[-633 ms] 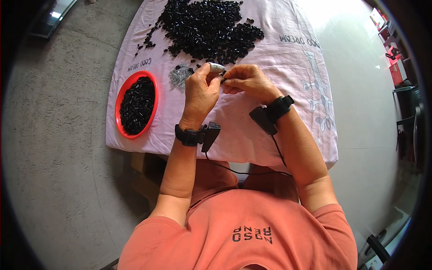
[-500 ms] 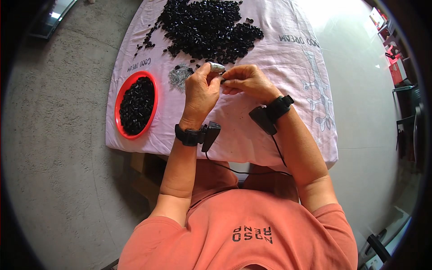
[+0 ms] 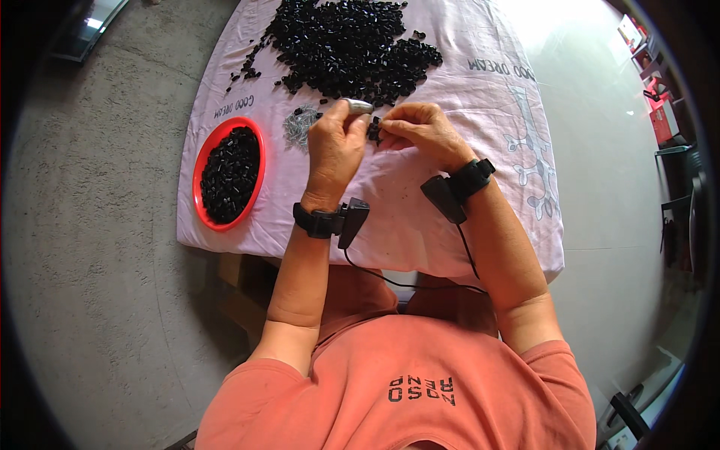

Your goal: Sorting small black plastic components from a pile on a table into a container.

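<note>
My left hand (image 3: pixel 335 150) is closed in a pinch over the cloth, a whitish wrap (image 3: pixel 359 106) around its index finger. What lies between its fingertips is too small to make out. Facing it, my right hand (image 3: pixel 426 132) is closed with thumb and index finger pressed together on a small black plastic piece (image 3: pixel 374 129) in the gap between the hands. Just left of my left hand lies a small heap of thin clear or silvery pins (image 3: pixel 300 126). Beyond both hands spreads a large pile of small black plastic pieces (image 3: pixel 337 41).
A red bowl (image 3: pixel 262 169) full of black pieces stands at the left edge of the table, which has a pale pink printed cloth (image 3: pixel 442 240). Each wrist wears a black strap with a box, and a black cable (image 3: pixel 405 285) hangs between them.
My hands have drawn slightly apart, the right shifting a little to the right. More of the black piece shows between them. The bowl and piles look the same.
</note>
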`<act>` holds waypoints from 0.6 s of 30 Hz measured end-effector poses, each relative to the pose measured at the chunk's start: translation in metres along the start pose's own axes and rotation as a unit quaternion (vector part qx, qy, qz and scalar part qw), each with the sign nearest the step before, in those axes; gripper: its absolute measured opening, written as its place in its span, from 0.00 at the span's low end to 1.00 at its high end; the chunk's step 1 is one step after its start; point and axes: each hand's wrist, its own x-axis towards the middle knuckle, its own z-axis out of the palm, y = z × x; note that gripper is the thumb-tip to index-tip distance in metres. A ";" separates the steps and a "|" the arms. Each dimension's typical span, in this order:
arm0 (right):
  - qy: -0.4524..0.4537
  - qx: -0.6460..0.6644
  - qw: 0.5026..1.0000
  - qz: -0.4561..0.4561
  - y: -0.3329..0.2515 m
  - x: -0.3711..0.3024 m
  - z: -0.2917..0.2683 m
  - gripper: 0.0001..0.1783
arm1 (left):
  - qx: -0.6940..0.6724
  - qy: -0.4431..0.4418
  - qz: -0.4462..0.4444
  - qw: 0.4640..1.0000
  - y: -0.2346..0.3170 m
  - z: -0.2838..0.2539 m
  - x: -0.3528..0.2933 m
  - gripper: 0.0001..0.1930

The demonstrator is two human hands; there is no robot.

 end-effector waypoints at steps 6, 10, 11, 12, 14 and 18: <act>0.117 0.050 0.990 -0.059 -0.001 0.002 -0.014 0.10 | 0.065 -0.032 -0.027 0.997 -0.028 -0.010 -0.005 0.08; 0.155 0.078 0.981 -0.089 0.005 0.005 -0.026 0.10 | 0.072 -0.030 -0.003 0.997 -0.033 -0.001 -0.010 0.09; 0.162 0.078 0.980 -0.088 0.004 0.005 -0.026 0.10 | 0.072 -0.029 -0.001 0.997 -0.032 0.001 -0.009 0.10; 0.169 0.077 0.979 -0.087 0.003 0.005 -0.026 0.11 | 0.072 -0.028 0.001 0.997 -0.031 0.002 -0.009 0.10; 0.179 0.076 0.977 -0.086 0.003 0.005 -0.026 0.11 | 0.075 -0.029 0.013 0.997 -0.031 0.005 -0.008 0.11; 0.189 0.074 0.975 -0.092 0.002 0.005 -0.027 0.11 | 0.085 -0.038 0.028 0.995 -0.036 0.009 -0.007 0.13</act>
